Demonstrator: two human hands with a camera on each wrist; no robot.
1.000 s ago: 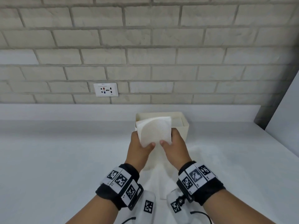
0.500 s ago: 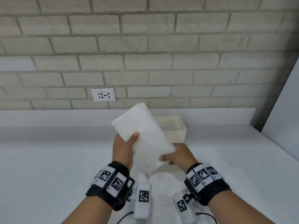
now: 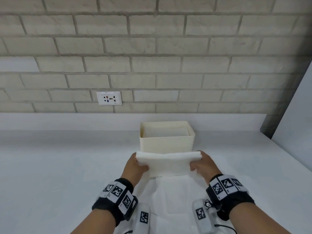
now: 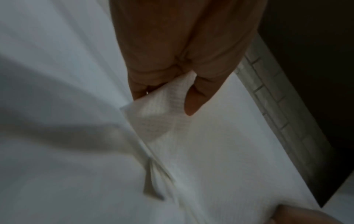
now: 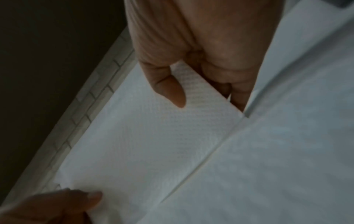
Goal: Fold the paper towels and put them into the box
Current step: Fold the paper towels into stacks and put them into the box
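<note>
Both hands, left hand point(image 3: 135, 167) and right hand point(image 3: 203, 165), pinch the folded white paper towel point(image 3: 168, 163) level, just before the open cream plastic box point(image 3: 167, 141), likely to drop it in flat.

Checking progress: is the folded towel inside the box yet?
No, both hands hold the folded towel in front of the box, on the near side.

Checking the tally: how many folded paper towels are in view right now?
2 for certain. One folded paper towel is held at its ends by the left hand and right hand, in front of the box. One lies inside the box; more may be hidden beneath.
</note>
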